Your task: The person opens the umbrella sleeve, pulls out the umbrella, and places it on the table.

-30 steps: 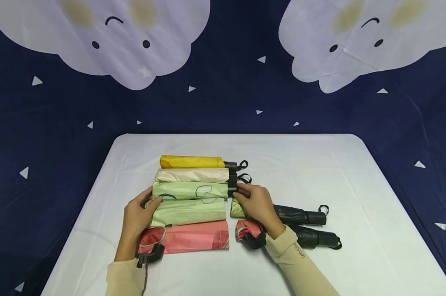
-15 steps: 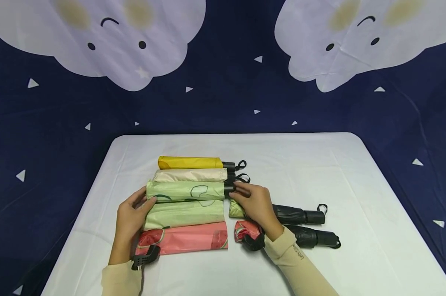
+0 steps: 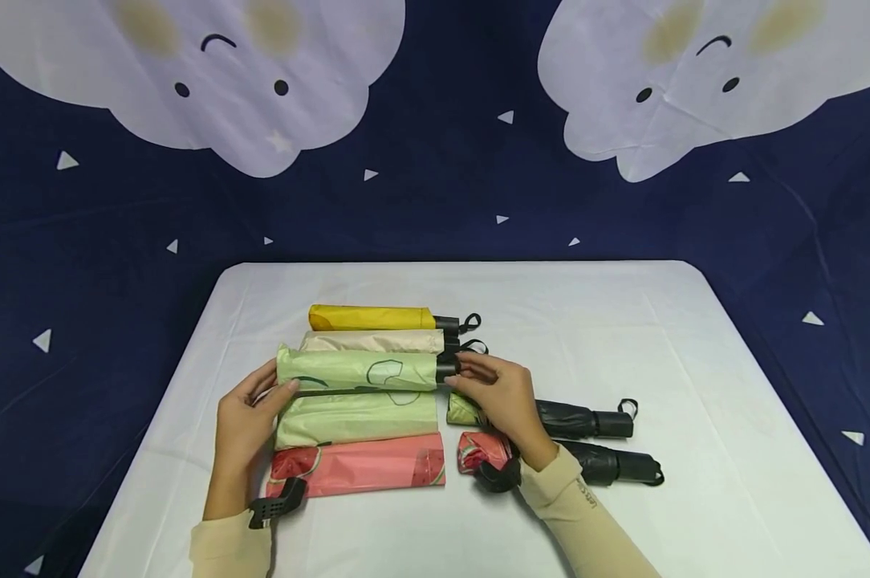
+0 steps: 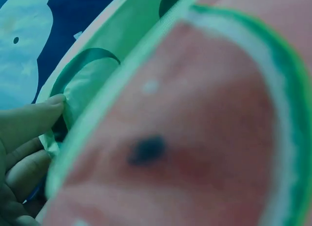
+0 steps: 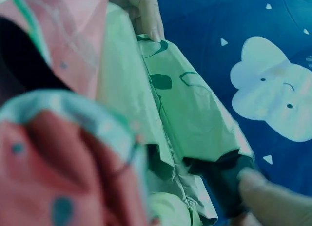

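"Where on the bench (image 3: 572,329) is the green umbrella (image 3: 348,371)?"
"Between the cream umbrella (image 3: 377,342) and green sleeve (image 3: 355,421); left hand (image 3: 247,417) pinching its cloth end, right hand's (image 3: 500,393) fingers clamped on its black handle (image 3: 445,368)."
"Handling?"
"Probably light, cloth slippery; hold that stiffer handle."

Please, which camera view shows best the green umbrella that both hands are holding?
The head view: the green umbrella appears there nearly whole, between the left hand and right hand. The left wrist view shows only part, beyond blurred pink cloth. The right wrist view shows more, but the thumb partly covers the black handle.
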Available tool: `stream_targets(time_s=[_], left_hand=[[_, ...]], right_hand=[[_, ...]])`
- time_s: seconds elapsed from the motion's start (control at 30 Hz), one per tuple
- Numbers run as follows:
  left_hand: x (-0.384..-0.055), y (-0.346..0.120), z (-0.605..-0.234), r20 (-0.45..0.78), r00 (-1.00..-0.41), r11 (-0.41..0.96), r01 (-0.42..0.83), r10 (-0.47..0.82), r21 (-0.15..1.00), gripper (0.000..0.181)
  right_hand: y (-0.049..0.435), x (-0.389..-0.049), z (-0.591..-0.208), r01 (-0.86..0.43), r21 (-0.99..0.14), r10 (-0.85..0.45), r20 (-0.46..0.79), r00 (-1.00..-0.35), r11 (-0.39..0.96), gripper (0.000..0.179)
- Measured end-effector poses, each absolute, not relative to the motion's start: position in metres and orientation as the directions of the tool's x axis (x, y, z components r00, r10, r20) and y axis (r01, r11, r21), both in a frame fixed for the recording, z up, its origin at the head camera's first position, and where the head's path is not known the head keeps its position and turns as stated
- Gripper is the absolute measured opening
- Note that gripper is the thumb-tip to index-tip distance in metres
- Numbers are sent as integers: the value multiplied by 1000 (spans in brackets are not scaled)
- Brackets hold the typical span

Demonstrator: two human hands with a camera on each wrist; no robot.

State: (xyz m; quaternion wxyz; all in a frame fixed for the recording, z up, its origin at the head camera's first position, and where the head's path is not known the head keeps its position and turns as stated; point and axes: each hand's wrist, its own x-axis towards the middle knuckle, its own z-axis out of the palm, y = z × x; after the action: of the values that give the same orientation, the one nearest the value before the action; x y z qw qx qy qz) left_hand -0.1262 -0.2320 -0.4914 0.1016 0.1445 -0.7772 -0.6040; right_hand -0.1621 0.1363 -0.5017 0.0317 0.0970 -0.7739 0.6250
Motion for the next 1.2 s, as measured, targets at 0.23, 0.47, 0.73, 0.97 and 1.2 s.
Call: stream_targets(time_s=[0.23,0.47,0.73,0.97,1.2], left_hand=[[-128,-231,-488,35,-941,169,-24,-335,985,50],[-127,-226,-486,97,-956,-64,118,-276,991,46],[-119,-225,-482,286,-951,-346,308,-115,886,58],[-112,-224,-477,322,-943,-284,287,84,915,60],[-102,-211,-469,295,-885,-258,209,360,943,68]], right_hand=[[141,-159,-495,-125,-992,-169,122,-978,7,40],[148,-154,-485,-165,-984,-260,177,-949,-66,42],[161,-146,-470,-161,-982,-292,182,-939,-95,42],[180,-125,-448,-212,-977,-315,201,-928,1,39],[211,-89,-434,-221,-971,-321,180,-930,96,39]])
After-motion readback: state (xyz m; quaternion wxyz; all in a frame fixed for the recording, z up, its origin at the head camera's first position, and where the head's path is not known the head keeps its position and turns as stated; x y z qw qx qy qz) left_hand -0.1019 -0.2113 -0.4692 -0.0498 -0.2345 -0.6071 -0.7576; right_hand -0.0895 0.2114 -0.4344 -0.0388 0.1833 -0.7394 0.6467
